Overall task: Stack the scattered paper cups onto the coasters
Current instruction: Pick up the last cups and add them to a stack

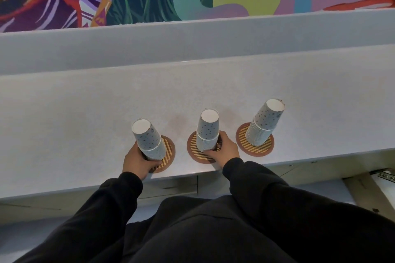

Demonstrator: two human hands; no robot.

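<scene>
Coasters (256,150) under cup stacks (265,124), left hand (136,161) gripping left stack (149,141), right hand (224,151) gripping middle stack (207,134)

The left hand (136,161) covers the near edge of its coaster (169,147), its fingers (138,150) partly hidden behind the cup stack (149,141).

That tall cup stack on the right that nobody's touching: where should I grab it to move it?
Probably low, around the band of nested rims on the right stack, coming from the near side. The cups are upside down and taper upward, so gripping the top may lift one cup alone.
</scene>
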